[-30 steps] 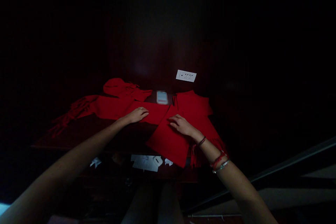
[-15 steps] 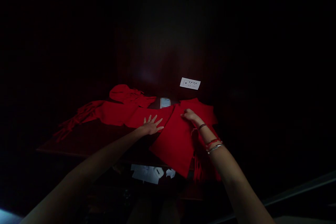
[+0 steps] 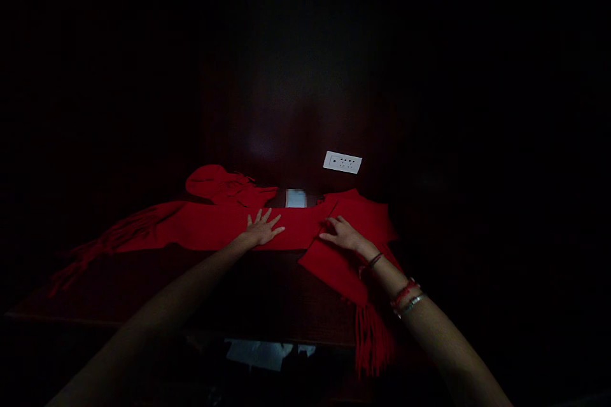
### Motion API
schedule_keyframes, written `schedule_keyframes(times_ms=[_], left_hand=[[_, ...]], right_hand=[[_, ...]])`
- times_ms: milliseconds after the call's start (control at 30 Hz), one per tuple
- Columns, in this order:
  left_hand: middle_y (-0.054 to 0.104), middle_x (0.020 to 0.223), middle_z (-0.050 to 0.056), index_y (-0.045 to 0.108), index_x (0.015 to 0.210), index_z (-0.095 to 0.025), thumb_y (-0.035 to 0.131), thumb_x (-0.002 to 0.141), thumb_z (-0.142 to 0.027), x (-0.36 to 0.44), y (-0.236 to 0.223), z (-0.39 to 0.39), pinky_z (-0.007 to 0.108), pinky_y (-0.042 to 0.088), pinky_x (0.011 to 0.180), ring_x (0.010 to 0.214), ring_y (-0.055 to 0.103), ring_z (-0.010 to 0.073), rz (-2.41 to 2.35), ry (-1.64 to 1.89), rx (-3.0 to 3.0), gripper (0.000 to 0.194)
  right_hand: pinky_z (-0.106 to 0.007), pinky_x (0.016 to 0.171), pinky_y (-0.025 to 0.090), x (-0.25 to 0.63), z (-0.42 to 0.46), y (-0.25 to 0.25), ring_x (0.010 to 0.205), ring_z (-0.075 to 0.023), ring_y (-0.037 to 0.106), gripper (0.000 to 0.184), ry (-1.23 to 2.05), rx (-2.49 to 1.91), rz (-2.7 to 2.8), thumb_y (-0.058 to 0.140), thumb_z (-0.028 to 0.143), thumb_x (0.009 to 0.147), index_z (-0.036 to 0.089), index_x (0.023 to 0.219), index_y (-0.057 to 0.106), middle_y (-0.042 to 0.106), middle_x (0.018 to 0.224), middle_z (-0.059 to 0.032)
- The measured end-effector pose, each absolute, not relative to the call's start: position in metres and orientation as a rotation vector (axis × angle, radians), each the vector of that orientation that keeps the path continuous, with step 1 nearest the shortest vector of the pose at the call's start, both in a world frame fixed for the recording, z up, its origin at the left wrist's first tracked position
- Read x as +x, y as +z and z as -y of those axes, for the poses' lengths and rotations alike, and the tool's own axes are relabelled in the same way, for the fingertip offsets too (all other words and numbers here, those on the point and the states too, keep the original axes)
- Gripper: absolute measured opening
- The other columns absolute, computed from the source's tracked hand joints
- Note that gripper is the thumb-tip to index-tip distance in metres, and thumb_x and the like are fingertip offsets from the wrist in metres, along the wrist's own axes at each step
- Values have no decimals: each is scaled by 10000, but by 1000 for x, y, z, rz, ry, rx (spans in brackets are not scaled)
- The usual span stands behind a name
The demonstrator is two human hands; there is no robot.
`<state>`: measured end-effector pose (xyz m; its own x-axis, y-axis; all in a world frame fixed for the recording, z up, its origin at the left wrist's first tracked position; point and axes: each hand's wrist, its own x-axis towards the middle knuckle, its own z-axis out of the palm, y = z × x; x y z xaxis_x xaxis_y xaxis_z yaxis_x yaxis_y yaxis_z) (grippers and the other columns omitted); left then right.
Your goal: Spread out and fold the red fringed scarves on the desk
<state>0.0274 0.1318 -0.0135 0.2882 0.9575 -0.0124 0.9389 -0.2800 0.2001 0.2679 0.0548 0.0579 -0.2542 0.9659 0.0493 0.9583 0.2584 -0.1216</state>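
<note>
In the head view, a long red soft cloth scarf with fringe crosses the middle of the frame, on a dark reddish-brown wooden table. The left hand lies flat upon it near the centre, the fingers spread well apart, pinching nothing. The right hand touches the red cloth just right of centre, where the layers overlap slantwise. Its fingers are loosely bent; I cannot tell if they pinch the cloth.

About the edges: the near side of the scarf runs almost straight, then one slanted corner points toward the lower part of the frame. The front edge of the table goes from the lower left to the lower centre right. Between this edge and the scarf there is a dark strip of wood, which gives room on the near side. On the right, the fringe hangs down past the front edge; on the left, another fringe fans out toward the lower left.

Counting each thing: two hands, two fringed parts of the scarf, one bunched red cloth just behind the scarf at upper left of it, one small pale rectangular item with a blurred surface, and one white rectangular socket plate on the dark wall. Three bands are on the right forearm: one dark, one red, one silvery. Below the front edge, two pale paper-like pieces are dimly seen.
</note>
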Motion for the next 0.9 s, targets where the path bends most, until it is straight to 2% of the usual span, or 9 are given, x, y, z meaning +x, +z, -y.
schedule_keyframes(times_ms=[100,200,300,467,567,667,767,833,900], left_hand=[[41,1391,65,182,1309,-293,212,760,-618,12,-13,-126,586,87,919,1240,22,336,-1844,184,2359,638],[41,1391,69,167,1313,-286,222,761,-614,-14,-14,-122,573,86,928,1241,17,332,-1933,145,2291,644],[41,1391,80,150,1316,-288,207,756,-625,-42,-18,-115,556,94,936,1241,25,331,-1980,140,2231,656],[58,1391,87,161,1315,-282,199,754,-629,-68,-17,-97,527,115,946,1242,40,328,-2003,112,2189,661],[69,1389,95,171,1317,-259,209,774,-597,-73,-11,-87,490,116,963,1248,47,301,-1997,84,2199,641],[76,1390,92,229,1305,-243,240,792,-555,-83,-1,-81,483,94,970,1252,32,288,-2077,142,2283,601],[42,1394,85,256,1298,-223,324,788,-506,-111,12,-80,496,64,969,1249,-15,304,-2328,292,2322,587],[33,1389,117,204,1315,-198,422,748,-484,-136,19,-82,514,82,958,1241,-22,333,-2522,323,2205,671],[121,1366,172,154,1324,-176,495,702,-469,-161,24,-86,523,166,930,1225,92,365,-2596,265,2020,768]], right_hand=[[-326,739,422,240,-18,38,923,-254,511,594,30,-1835,2594,558,454,671,94,1135,466,507,1061,-175],[-323,670,436,223,5,31,842,-251,560,253,-145,-1964,2642,447,202,769,82,944,586,577,937,-180],[-305,655,431,218,14,44,788,-221,584,287,-187,-1976,2615,329,74,789,86,910,589,611,845,-168],[-265,653,421,190,35,73,746,-181,588,296,-180,-1661,2575,313,246,837,137,938,569,624,805,-111],[-266,647,426,164,45,69,757,-180,583,325,109,-1474,2762,335,347,829,168,942,583,625,848,-88],[-307,755,411,157,33,55,892,-191,546,413,342,-1362,2809,313,471,817,216,1031,557,592,997,-77],[-472,902,266,173,7,37,1101,-258,395,539,163,-1590,2575,281,566,785,255,1206,409,446,1214,-98],[-576,900,163,187,-7,25,1184,-319,256,619,117,-1824,2474,261,619,754,287,1276,286,299,1322,-100],[-605,891,127,197,-17,14,1219,-349,146,641,199,-1998,2452,220,633,751,312,1304,194,165,1378,-80]])
